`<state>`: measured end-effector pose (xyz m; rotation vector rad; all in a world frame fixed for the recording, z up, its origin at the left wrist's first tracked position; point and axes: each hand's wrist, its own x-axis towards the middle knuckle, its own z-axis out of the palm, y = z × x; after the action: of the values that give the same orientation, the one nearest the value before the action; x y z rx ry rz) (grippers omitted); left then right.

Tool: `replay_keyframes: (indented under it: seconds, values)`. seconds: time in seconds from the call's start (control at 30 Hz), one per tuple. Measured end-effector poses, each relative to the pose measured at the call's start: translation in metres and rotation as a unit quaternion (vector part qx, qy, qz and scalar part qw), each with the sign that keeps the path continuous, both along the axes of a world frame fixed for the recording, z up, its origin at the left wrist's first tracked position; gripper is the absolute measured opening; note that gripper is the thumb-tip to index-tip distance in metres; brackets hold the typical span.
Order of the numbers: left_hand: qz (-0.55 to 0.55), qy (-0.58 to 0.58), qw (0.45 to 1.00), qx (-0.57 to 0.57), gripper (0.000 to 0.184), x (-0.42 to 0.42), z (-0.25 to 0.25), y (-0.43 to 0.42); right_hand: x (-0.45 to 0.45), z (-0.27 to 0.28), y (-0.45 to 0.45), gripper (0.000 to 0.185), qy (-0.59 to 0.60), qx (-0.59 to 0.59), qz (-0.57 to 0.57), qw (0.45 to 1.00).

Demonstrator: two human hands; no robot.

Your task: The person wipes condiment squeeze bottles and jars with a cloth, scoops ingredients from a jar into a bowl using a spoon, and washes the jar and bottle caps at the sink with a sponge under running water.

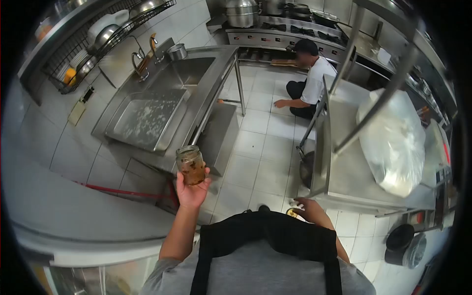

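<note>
My left hand (192,193) is wrapped round a glass jar (191,169), held upright in front of the sink unit. The jar has no lid on it, and brown, sauce-like contents with dark bits coat its lower part and inner wall. Low on the right, close to my apron, my right hand (312,211) has its fingers curled round the edge of a small round jar lid (292,213) with a yellowish face. My palm hides part of that lid.
A steel sink (191,73) with a wet tray (145,118) stands left. A co-worker (312,81) crouches on the tiled floor (250,147) by the stove (290,37). At right, a steel table (344,162) bears a filled plastic bag (393,142). A pan (308,169) hangs beside it.
</note>
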<state>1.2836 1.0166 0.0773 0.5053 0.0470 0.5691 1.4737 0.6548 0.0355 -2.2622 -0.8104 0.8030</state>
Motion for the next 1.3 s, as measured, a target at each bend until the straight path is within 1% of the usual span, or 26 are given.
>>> replay_keyframes:
  seconds: [0.03,0.07,0.13,0.2,0.3,0.33,0.4,0.5,0.53,0.63,0.67,0.73,0.8,0.9,0.93,1.03,1.07,1.1,1.17,1.23,1.27,1.3]
  values:
    - [0.008,-0.013,1.000,0.000,0.062,0.017,0.005,0.012,0.029,-0.009,0.031,0.050,-0.031,0.025,0.050,0.998]
    - [0.031,-0.014,0.999,0.015,0.061,0.030,0.014,0.023,0.057,0.002,0.067,0.051,-0.030,0.009,0.084,0.996]
    - [0.087,-0.011,0.996,0.004,0.062,0.050,0.023,0.050,0.105,0.027,0.141,0.050,-0.037,0.004,0.154,0.987]
    - [0.160,0.008,0.987,-0.028,0.062,0.061,0.030,0.073,0.149,0.040,0.208,0.049,-0.100,0.066,0.248,0.961]
    - [0.208,-0.012,0.978,-0.031,0.061,0.079,0.046,0.118,0.197,0.073,0.312,0.049,-0.114,0.123,0.322,0.932]
    - [0.231,-0.006,0.973,-0.015,0.060,0.089,0.053,0.133,0.209,0.087,0.346,0.049,-0.121,0.127,0.346,0.922]
    - [0.263,0.005,0.964,-0.035,0.060,0.102,0.062,0.160,0.227,0.109,0.402,0.049,-0.134,0.138,0.381,0.904]
    - [0.297,0.027,0.953,-0.044,0.056,0.130,0.080,0.215,0.259,0.122,0.484,0.049,-0.133,0.156,0.419,0.885]
    - [0.308,0.035,0.949,-0.048,0.055,0.138,0.086,0.231,0.270,0.129,0.509,0.050,-0.120,0.134,0.428,0.886]
    - [0.325,0.048,0.943,-0.049,0.051,0.162,0.096,0.276,0.315,0.121,0.585,0.047,-0.224,0.135,0.470,0.843]
    - [0.327,0.053,0.943,-0.040,0.051,0.169,0.098,0.292,0.331,0.120,0.614,0.049,-0.206,0.135,0.480,0.842]
    - [0.341,0.076,0.937,-0.010,0.050,0.179,0.101,0.321,0.358,0.117,0.680,0.051,-0.214,0.149,0.486,0.834]
    - [0.368,0.104,0.924,0.030,0.050,0.193,0.101,0.347,0.387,0.113,0.758,0.050,-0.245,0.170,0.493,0.817]
    - [0.452,0.137,0.881,0.018,0.052,0.229,0.109,0.372,0.415,0.096,0.890,0.048,-0.307,0.197,0.521,0.772]
    - [0.456,0.146,0.877,0.028,0.056,0.240,0.112,0.381,0.420,0.095,0.936,0.047,-0.326,0.206,0.534,0.753]
    - [0.478,0.204,0.854,0.000,0.058,0.283,0.113,0.417,0.420,0.097,1.063,0.054,-0.326,0.117,0.539,0.768]
    - [0.440,0.216,0.871,-0.003,0.061,0.295,0.110,0.433,0.422,0.091,1.104,0.049,-0.357,0.152,0.521,0.761]
    - [0.458,0.241,0.855,-0.033,0.065,0.316,0.110,0.450,0.425,0.084,1.138,0.044,-0.384,0.187,0.501,0.753]
    - [0.449,0.261,0.852,-0.068,0.066,0.347,0.100,0.489,0.428,0.092,1.180,0.047,-0.500,0.185,0.473,0.702]
    - [0.460,0.269,0.838,-0.120,0.063,0.379,0.085,0.531,0.435,0.088,1.213,0.041,-0.460,0.147,0.469,0.740]
    - [0.458,0.235,0.846,-0.137,0.061,0.390,0.072,0.554,0.432,0.097,1.213,0.038,-0.481,0.102,0.503,0.710]
    - [0.436,0.219,0.863,-0.128,0.060,0.396,0.050,0.578,0.433,0.117,1.201,0.035,-0.504,0.055,0.534,0.677]
